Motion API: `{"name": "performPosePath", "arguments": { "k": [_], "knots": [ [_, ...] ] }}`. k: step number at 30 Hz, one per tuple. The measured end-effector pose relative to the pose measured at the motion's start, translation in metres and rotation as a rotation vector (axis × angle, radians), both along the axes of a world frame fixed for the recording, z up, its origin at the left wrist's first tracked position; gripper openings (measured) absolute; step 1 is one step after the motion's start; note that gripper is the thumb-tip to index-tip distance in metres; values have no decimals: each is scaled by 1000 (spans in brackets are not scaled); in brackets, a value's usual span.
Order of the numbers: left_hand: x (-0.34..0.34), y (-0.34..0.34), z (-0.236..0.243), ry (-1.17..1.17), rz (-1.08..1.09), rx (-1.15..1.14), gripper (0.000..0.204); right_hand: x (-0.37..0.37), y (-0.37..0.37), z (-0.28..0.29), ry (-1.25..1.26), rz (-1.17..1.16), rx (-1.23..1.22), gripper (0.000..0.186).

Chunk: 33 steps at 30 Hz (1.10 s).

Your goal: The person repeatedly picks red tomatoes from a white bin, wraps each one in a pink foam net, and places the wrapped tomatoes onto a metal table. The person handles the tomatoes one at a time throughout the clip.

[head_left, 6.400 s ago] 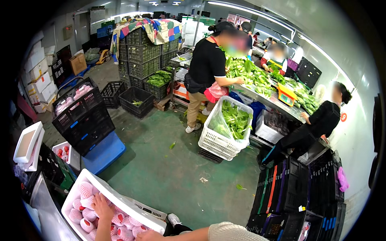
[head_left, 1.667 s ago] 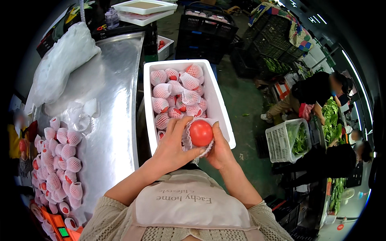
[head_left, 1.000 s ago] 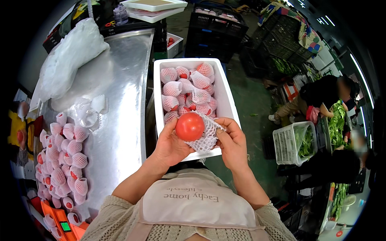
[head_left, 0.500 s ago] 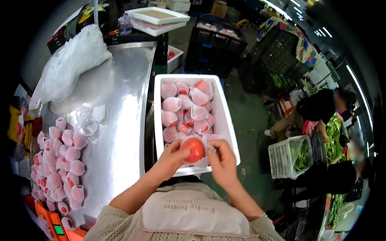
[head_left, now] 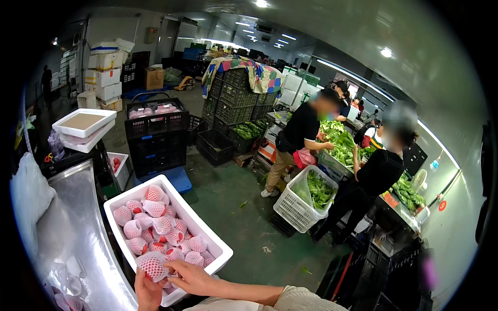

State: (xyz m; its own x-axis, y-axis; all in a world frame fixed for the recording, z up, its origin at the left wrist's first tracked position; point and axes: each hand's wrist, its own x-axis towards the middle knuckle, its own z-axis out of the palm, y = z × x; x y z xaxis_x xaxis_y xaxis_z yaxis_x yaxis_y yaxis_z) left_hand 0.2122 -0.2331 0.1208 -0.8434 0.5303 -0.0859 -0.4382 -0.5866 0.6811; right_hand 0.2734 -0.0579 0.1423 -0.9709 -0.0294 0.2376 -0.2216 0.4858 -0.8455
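Note:
At the near end of the white foam box (head_left: 218,253), my left hand (head_left: 148,294) holds a red tomato (head_left: 153,266) wrapped in a pink-white foam net sleeve. My right hand (head_left: 191,277) reaches in from the right, its fingers bent and pinched at the right side of that sleeve. Below and beyond the hands, the box holds several more tomatoes (head_left: 162,225) in the same netting, with red skin showing at their open ends. The box's near left corner is partly hidden by my hands.
Left of the box is a metal table (head_left: 85,217) with a plastic bag (head_left: 30,194) and netted tomatoes (head_left: 67,300). Black crates (head_left: 155,140) stand beyond. Co-workers (head_left: 303,129) handle leafy greens (head_left: 337,140) at right, beside a white basket (head_left: 298,207).
My view has swung up and to the right. The tomato, largely bare on top before, now shows netting around it. Both hands remain at it over the box.

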Motion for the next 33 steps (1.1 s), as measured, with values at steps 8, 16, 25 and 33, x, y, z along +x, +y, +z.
{"name": "performPosePath", "arguments": {
  "k": [8, 16, 25, 33],
  "knots": [
    [13, -8, -13, 64, -46, -80, 53, 11, 0, -25, -52, 41, -299, 44],
    [-29, -124, -59, -110, 442, 129, 45, -4, 44, -86, -13, -136, 180, 36],
    [-5, -294, -115, -439, 1072, 282, 45, -12, 61, -127, -235, -170, 490, 21],
    [18, -372, -68, -234, 1359, 327, 41, -14, 63, -127, -248, -186, 496, 22]
  ]
}}
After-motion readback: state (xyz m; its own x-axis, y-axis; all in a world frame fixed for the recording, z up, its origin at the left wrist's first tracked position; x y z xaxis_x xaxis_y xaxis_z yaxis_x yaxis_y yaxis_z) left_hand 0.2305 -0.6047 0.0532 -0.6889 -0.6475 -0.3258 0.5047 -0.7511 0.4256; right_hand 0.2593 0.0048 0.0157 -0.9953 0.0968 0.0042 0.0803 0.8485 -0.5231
